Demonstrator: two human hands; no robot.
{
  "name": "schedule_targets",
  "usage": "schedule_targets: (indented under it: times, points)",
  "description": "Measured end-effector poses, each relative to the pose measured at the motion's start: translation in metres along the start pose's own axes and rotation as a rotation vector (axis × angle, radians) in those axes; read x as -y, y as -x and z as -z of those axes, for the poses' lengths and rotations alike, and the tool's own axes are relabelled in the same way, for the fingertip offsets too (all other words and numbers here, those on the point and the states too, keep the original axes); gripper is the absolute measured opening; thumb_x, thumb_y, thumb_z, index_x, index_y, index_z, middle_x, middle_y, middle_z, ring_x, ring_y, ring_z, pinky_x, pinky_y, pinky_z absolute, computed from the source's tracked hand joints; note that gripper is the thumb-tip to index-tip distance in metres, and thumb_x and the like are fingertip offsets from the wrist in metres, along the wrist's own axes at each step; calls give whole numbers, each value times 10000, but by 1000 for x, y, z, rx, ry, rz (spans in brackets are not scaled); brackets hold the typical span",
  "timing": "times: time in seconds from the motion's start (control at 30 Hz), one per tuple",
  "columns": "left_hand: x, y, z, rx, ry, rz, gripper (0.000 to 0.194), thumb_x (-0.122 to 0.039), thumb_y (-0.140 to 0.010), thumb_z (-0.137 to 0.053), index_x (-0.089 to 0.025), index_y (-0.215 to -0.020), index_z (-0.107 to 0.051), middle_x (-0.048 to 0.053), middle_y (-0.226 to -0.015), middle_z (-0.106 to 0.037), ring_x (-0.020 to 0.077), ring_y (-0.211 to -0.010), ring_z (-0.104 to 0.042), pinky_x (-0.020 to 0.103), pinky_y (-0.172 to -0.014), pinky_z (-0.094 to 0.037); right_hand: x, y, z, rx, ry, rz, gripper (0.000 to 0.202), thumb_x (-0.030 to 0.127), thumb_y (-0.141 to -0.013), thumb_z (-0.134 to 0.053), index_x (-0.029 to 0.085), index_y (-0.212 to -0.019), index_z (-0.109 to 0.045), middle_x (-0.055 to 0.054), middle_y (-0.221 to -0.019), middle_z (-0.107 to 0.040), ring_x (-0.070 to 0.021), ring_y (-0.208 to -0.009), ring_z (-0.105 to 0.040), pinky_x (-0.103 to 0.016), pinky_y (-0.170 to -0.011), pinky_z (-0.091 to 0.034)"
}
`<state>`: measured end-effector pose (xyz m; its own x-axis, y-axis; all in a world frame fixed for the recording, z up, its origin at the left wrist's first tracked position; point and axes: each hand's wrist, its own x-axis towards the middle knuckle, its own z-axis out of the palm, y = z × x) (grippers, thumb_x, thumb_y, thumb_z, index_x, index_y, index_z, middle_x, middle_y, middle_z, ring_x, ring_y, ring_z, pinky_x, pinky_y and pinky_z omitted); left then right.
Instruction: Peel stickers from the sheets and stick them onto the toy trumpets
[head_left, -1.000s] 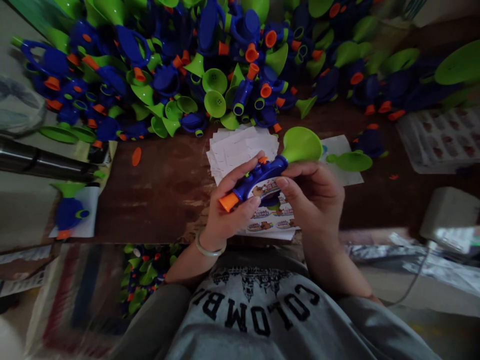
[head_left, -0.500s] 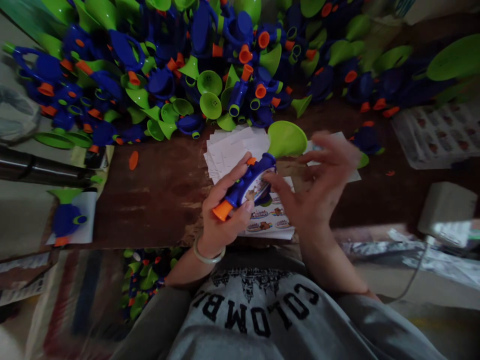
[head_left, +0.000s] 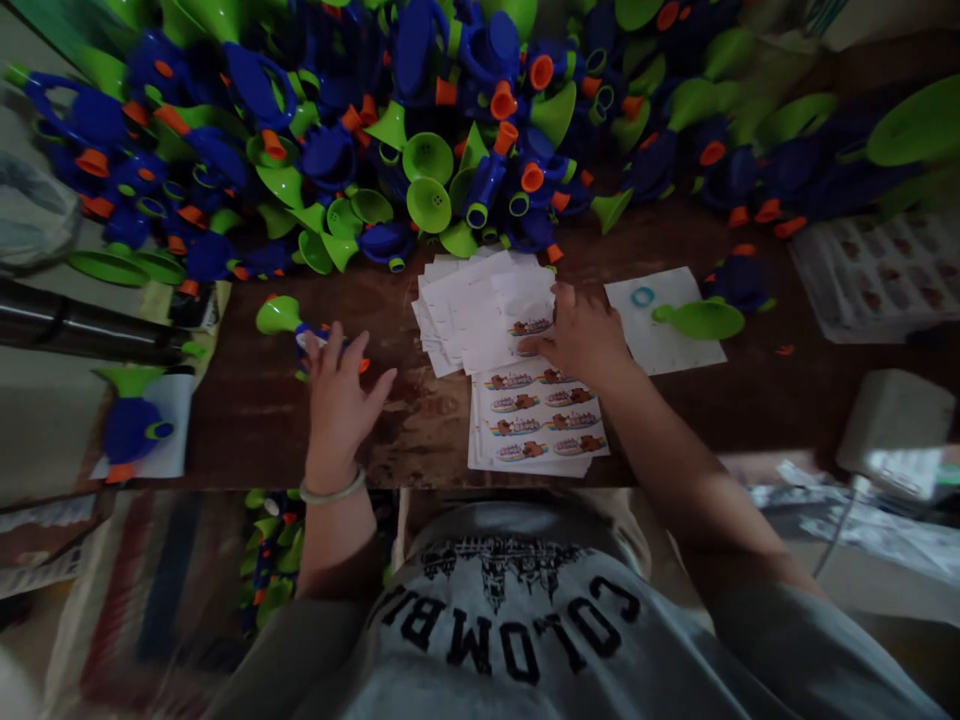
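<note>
1 toy horn (head_left: 277, 315) lies on the bench (head_left: 427, 425) beneath our left hand (head_left: 335, 390), fingers splayed, seemingly gripping nothing. Our right hand (head_left: 589, 335), half curled, meets a sticker sheet (head_left: 521, 300); any pinch is hidden. We seem to be picking a sticker (head_left: 530, 327), which calls for careful edge-peeling.

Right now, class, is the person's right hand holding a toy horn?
No, the right hand is at the white paper sheets, while a toy horn lies partly covered by the left hand.
</note>
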<state>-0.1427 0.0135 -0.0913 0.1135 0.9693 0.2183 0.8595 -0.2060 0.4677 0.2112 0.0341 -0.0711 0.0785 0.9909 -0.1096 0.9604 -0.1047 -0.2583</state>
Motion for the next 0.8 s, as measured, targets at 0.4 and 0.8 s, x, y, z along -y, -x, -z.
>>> schedule_targets:
  times: [0.4, 0.8]
  points:
    - [-95, -17, -33, 708, -68, -219, 698, -472, -1037, -649, -181, -1634, -435, 230, -1700, -487, 441, -1676, -323, 874, -1298, -136, -26, -5, -19, -125, -433, 28, 678, 231, -852, -711, 173, -1468, -435, -77, -1059, -724, -266, -915, -731, -447, -854, -591]
    - [-110, -80, -9, -128, 397, -345, 587, -646, -976, -694, -266, -1416, -613, 58, -1163, -784, 258, -1128, -757, 455, -1061, -588, 17, 51, 13, -278, -907, 527, 591, 299, -967, -722, 314, -1497, -462, 61, -880, -738, -137, -679, -708, -286, -683, -612]
